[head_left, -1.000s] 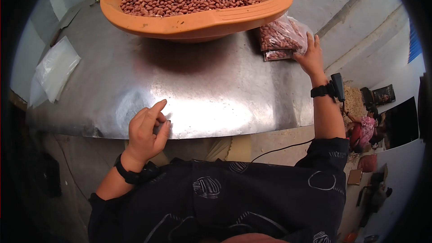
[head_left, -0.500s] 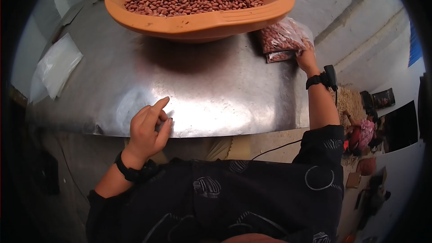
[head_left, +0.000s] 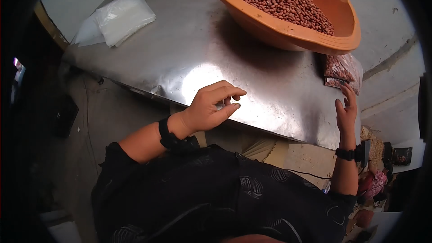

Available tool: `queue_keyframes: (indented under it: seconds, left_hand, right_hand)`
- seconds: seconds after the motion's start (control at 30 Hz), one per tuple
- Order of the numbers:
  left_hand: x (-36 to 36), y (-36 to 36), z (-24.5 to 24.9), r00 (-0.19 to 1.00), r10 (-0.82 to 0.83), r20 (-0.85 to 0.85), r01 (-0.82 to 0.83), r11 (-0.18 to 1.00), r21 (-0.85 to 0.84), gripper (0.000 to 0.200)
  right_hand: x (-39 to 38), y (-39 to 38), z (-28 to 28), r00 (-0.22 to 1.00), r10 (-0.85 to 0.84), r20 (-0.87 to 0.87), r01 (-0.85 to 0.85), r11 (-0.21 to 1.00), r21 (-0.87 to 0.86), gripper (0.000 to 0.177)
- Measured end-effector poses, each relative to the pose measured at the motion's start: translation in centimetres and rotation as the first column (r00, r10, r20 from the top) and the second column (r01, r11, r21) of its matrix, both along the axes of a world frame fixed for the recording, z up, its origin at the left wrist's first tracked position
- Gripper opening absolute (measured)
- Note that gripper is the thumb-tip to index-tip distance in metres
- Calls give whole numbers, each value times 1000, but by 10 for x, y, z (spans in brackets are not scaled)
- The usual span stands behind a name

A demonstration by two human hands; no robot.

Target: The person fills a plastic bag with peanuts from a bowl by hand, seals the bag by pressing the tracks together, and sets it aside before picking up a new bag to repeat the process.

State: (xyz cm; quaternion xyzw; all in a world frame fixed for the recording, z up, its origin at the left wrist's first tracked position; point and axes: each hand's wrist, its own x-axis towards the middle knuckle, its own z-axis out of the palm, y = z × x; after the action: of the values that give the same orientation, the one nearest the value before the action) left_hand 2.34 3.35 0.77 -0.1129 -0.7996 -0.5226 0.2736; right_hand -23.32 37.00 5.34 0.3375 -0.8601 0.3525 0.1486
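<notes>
- At the near edge of the metal table, left hand half-curled, holding nothing.
- Right hand partly open, gripping nothing, fingertips by the bagged nuts beside the orange basin; contact unclear.

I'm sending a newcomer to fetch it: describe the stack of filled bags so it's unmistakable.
On the metal table, find the big orange tub holding red-brown kernels. The filled bags lie by its right end, near the right hand. Clear plastic shows similar kernels inside, unlike the flat, whitish plastic pile at the table's left.
</notes>
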Motion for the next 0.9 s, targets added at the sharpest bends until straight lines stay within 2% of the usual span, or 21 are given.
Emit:
queue_keyframes:
  seconds: [0.07,0.1,0.13,0.17,0.23,0.3,0.37,0.4,0.47,0.57,0.67,0.77,0.9]
  left_hand:
    - [15,-26,18,994,8,-106,-24,989,-146,22]
    - [22,-45,27,989,67,-131,-96,969,-228,16]
    - [31,-63,36,983,175,-60,-183,966,-181,14]
    - [39,-90,46,944,330,-34,-323,893,-313,13]
    - [47,-148,53,794,602,-84,-571,690,-444,15]
    - [56,-214,49,654,749,-111,-687,526,-501,19]
    - [67,-269,44,512,835,-203,-683,252,-685,23]
    - [68,-283,45,479,863,-161,-654,228,-722,26]
    - [70,-305,47,400,913,-84,-589,185,-787,32]
    - [62,-322,43,338,941,0,-557,200,-806,37]
    - [51,-339,36,314,927,205,-512,347,-785,40]
    - [48,-331,39,302,924,236,-430,353,-831,40]
    - [46,-331,40,318,924,214,-403,335,-852,35]
  right_hand:
    - [47,-19,-10,985,144,-98,-129,981,146,46]
    - [65,-27,-15,982,163,-100,-146,977,155,45]
    - [80,-33,-20,979,177,-104,-158,973,166,44]
    - [89,-36,-26,976,188,-110,-166,970,178,44]
    - [93,-39,-41,988,144,-60,-138,985,99,42]
    - [88,-39,-57,995,100,3,-101,995,12,41]
    - [87,-40,-59,997,69,41,-67,996,-66,40]
    - [87,-40,-59,996,55,63,-49,994,-100,40]
    - [88,-41,-61,999,34,-21,-35,999,-27,38]
    - [92,-42,-61,999,15,-49,-15,1000,-1,37]
    - [91,-42,-63,999,14,-42,-15,1000,-18,36]
    - [93,-45,-62,996,2,-89,1,999,35,35]
    - [95,-47,-60,995,-3,-101,7,999,39,32]
